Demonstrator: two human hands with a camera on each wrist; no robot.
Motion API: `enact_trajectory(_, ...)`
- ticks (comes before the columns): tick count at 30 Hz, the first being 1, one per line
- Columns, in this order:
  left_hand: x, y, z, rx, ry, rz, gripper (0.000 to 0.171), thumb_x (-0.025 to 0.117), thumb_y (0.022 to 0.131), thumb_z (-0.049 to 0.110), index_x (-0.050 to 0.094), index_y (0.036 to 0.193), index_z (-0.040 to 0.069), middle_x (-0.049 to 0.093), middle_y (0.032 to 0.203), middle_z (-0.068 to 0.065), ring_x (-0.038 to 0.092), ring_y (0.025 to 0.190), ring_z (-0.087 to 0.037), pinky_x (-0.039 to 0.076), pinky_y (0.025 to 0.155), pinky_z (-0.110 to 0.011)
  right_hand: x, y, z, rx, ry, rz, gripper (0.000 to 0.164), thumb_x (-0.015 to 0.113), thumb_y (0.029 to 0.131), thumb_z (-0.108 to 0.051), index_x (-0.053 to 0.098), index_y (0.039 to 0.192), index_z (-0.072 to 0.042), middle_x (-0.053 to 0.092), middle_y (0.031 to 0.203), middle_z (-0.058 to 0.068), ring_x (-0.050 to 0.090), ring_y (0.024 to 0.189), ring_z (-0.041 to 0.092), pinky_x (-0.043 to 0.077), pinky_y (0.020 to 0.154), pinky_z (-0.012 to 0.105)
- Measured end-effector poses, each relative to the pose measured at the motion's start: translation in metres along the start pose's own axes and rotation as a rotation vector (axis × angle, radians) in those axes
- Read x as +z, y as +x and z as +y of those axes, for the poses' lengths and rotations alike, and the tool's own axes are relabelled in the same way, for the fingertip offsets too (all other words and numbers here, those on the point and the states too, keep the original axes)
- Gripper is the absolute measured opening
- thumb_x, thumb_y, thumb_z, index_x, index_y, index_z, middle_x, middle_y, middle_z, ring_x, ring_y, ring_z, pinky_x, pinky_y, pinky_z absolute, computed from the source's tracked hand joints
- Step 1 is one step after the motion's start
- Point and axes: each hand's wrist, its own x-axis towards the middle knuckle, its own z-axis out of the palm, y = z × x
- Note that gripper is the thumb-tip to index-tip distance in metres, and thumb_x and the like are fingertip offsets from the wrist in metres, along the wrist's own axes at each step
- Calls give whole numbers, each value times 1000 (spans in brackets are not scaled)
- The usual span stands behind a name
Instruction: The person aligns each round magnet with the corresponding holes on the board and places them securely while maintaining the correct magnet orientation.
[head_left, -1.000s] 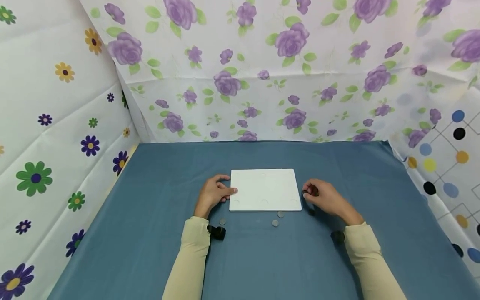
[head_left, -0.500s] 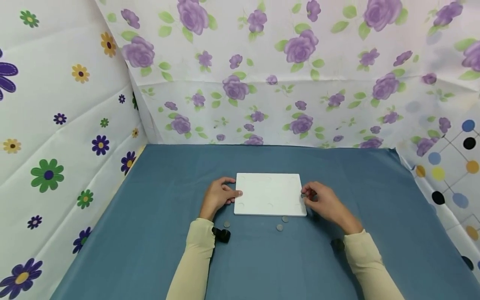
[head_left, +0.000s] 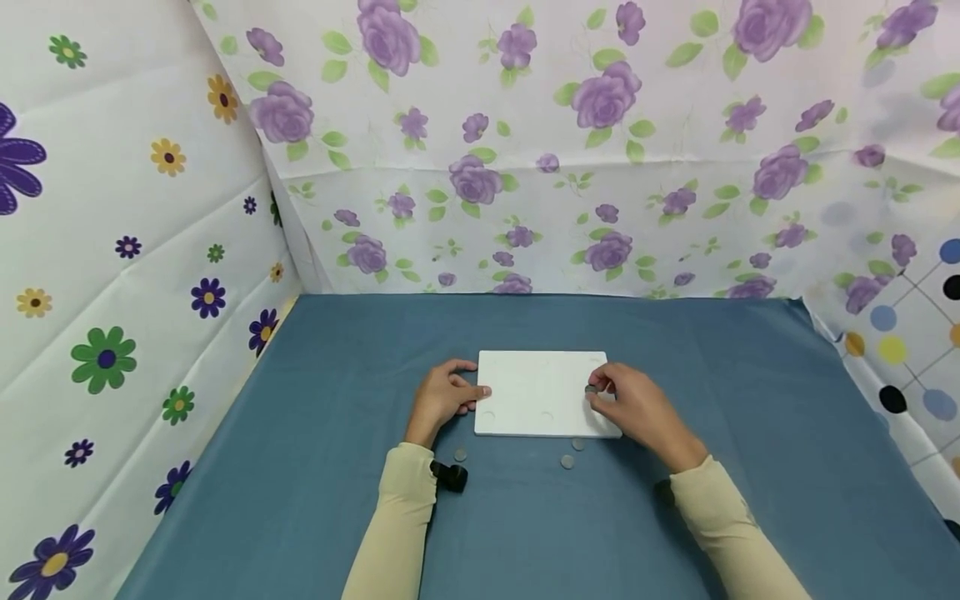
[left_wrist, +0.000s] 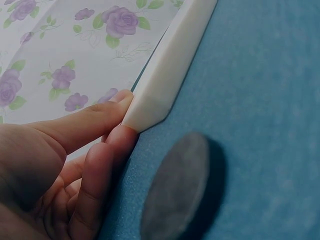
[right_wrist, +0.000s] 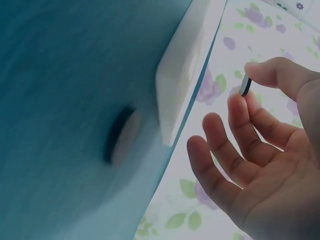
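Observation:
A flat white board (head_left: 525, 392) with shallow round marks lies on the blue cloth. My left hand (head_left: 444, 400) grips its left edge, thumb on the top face and fingers at the side; the left wrist view shows the thumb and a finger (left_wrist: 117, 142) pinching a corner region. Over the right part of the board, my right hand (head_left: 637, 408) pinches a small coin-like grey disc (right_wrist: 245, 85) between thumb and forefinger, its other fingers loosely spread. Close to the left wrist a grey disc (head_left: 461, 454) lies flat on the cloth.
Two more grey discs lie just in front of the board, one nearer disc (head_left: 567, 462) and one disc (head_left: 577, 444) by its front edge. Blue cloth (head_left: 360, 358) covers the table. Flowered sheets (head_left: 450, 225) hang behind and at the sides.
The right hand has moved left from beside the board's right edge to over its right part, carrying the disc. My left hand keeps its grip; the head view has shifted slightly.

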Motion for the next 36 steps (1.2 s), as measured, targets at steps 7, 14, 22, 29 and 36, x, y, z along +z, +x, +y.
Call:
enact_trajectory(7, 1, -1, -2, 12, 4, -5, 51, 87, 79, 22, 64, 124, 17, 70, 76, -7, 64, 58, -18, 53, 54, -30, 7, 9, -14, -18, 2, 33, 19, 71, 90, -16, 72, 108, -10, 65, 98, 3, 58, 90, 21, 52, 77, 40)
enact_trajectory(14, 1, -1, -3, 15, -8, -7, 52, 87, 78, 23, 64, 124, 16, 70, 75, -6, 62, 56, -18, 52, 53, -30, 12, 15, -25, -14, 13, 65, 20, 72, 91, -17, 73, 110, -10, 65, 105, 7, 61, 96, 27, 54, 83, 46)
enact_trajectory(22, -2, 1, -3, 5, -12, -13, 52, 87, 78, 22, 64, 124, 17, 69, 74, -8, 61, 55, -18, 51, 53, -30, 26, 24, -38, -11, 23, 30, 22, 73, 92, -20, 74, 112, -11, 66, 115, 10, 64, 105, 28, 53, 88, 48)
enact_trajectory(29, 0, 0, -3, 25, 4, -7, 53, 87, 78, 24, 64, 125, 16, 70, 74, -6, 63, 56, -18, 53, 53, -30, 38, 32, -44, -43, 37, 42, 20, 75, 90, -19, 75, 109, -12, 67, 114, 9, 64, 108, 27, 52, 91, 47)
enact_trajectory(36, 0, -1, -1, 17, 2, 5, 52, 87, 77, 22, 64, 123, 15, 69, 72, -7, 62, 53, -17, 52, 51, -30, 40, 37, -49, -22, 25, -1, 20, 73, 92, -22, 74, 111, -14, 68, 112, 7, 66, 102, 26, 54, 86, 47)
